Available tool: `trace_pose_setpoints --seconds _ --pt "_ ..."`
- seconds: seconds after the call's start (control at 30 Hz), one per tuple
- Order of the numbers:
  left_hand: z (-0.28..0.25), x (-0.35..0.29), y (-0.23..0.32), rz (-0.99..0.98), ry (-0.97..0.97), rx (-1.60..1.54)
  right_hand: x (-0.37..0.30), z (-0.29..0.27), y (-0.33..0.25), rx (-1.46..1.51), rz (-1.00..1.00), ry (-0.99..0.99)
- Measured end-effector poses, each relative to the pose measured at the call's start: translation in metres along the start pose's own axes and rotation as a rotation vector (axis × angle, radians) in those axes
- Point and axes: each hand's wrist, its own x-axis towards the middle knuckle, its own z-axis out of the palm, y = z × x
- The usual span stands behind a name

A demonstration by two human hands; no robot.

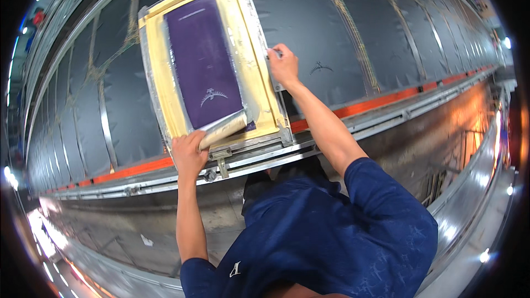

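A screen-printing frame (259, 44) lies tilted on a long dark table, its inner border covered in yellow tape. Purple mesh (204, 60) fills its middle, with a pale arched design near the close end. My left hand (189, 153) is wrapped round the left end of a squeegee (225, 129), which lies slantwise across the near end of the mesh. At the frame's right edge, the curled fingers of my right hand (284, 67) grip its metal side; the fingertips are partly hidden.
The dark table (326, 27) carries strips and yellowish streaks, plus a small printed arch (321, 68) right of the frame. Along its near side run an orange-red strip (353, 111) and a metal rail (381, 123) with clamps. Another metal rail (469, 198) curves behind me on the right.
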Motion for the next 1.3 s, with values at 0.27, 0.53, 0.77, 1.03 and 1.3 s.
trace_pose_setpoints --seconds 0.27,0.53,0.77,1.03,1.3 --pt "0.003 -0.042 -0.006 0.102 -0.087 0.044 -0.007 0.013 -0.005 -0.050 0.072 0.046" --pt "0.019 0.057 -0.062 0.126 -0.110 0.069 -0.009 0.018 0.002 -0.168 0.043 0.010" --pt "0.057 0.275 -0.171 0.181 -0.035 0.160 0.018 -0.010 -0.049 -0.749 0.038 -0.351" --pt "0.027 0.432 -0.207 -0.024 -0.275 0.001 0.217 0.106 -0.150 -0.367 -0.915 -0.248" --pt "0.048 0.474 -0.235 -0.100 -0.425 0.016 0.293 0.219 -0.158 -0.766 -0.569 -0.829"
